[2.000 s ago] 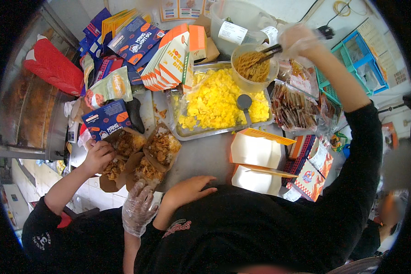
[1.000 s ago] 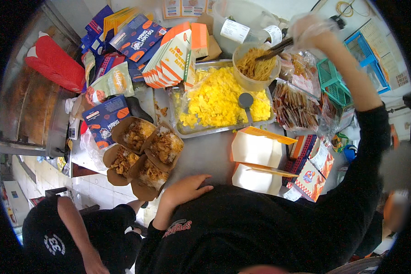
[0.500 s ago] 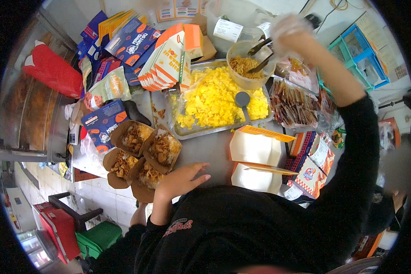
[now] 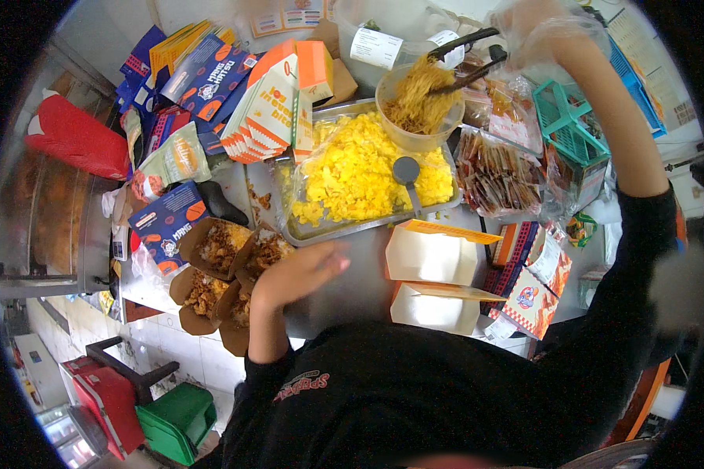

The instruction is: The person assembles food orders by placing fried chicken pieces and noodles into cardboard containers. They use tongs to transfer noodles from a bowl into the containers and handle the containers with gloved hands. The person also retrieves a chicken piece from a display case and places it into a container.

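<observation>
My right hand (image 4: 541,30), in a clear plastic glove, grips black tongs (image 4: 468,43) at the upper right. Between their tips hangs a clump of brownish noodles (image 4: 427,78), just over a clear round tub (image 4: 436,143) that holds more of them. My left hand (image 4: 301,272) hovers with fingers stretched out, slightly blurred, holding nothing. It partly hides several brown paper food boxes (image 4: 186,248) filled with rice and browned fried pieces. Two open cartons with white insides (image 4: 430,256) stand to the right of that hand.
A metal tray (image 4: 344,231) of yellow scrambled egg pieces, with a dark scoop (image 4: 406,170), lies beyond my hands. Folded cartons (image 4: 262,109) are stacked at back left. Bagged sauce packets (image 4: 499,173) and a teal basket (image 4: 563,117) sit on the right.
My right hand has moved right with the tongs, which now lift noodles up from the tub. My left hand has shifted slightly left and up, over the brown boxes.
</observation>
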Action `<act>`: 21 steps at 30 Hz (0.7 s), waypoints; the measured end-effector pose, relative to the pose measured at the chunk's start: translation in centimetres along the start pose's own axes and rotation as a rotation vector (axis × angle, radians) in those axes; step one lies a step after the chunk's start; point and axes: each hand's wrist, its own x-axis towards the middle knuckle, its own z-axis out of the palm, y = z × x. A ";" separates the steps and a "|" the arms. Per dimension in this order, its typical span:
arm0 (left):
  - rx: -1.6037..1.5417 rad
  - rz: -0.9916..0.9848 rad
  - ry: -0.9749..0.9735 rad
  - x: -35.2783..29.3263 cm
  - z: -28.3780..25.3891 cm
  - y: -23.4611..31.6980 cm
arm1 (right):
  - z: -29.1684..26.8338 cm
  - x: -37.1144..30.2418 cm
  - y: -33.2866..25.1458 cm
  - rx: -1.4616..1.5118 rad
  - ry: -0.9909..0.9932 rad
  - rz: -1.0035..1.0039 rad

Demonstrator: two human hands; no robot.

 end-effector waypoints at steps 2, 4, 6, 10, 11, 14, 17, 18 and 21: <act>-0.057 0.068 0.091 4.1 -1.4 0.9 | 0.7 -0.3 -0.7 0.093 -0.020 0.115; -0.084 0.057 0.192 8.8 -2.5 2.0 | 3.4 2.2 -2.8 0.020 0.158 -0.117; -0.126 0.042 0.296 13.4 -3.2 3.0 | 6.5 4.7 -3.6 0.122 0.154 -0.185; -0.316 -0.260 0.532 22.6 -3.1 3.6 | 10.7 7.8 -7.9 0.141 0.022 -0.140; -0.350 -0.264 0.556 24.3 -3.0 3.2 | 11.3 7.7 -8.5 0.098 0.091 -0.194; -0.423 -0.296 0.579 27.6 -3.0 1.5 | 12.0 7.1 -8.7 0.061 0.217 -0.276; -0.311 -0.161 0.649 28.9 -2.7 0.2 | 12.5 6.0 -6.9 0.181 0.222 -0.245; -0.210 -0.077 0.723 29.0 -2.5 0.1 | 12.7 5.5 -6.2 0.213 0.248 -0.257; -0.200 0.037 0.874 28.7 -1.3 1.3 | 12.7 3.4 -4.6 0.216 0.263 -0.241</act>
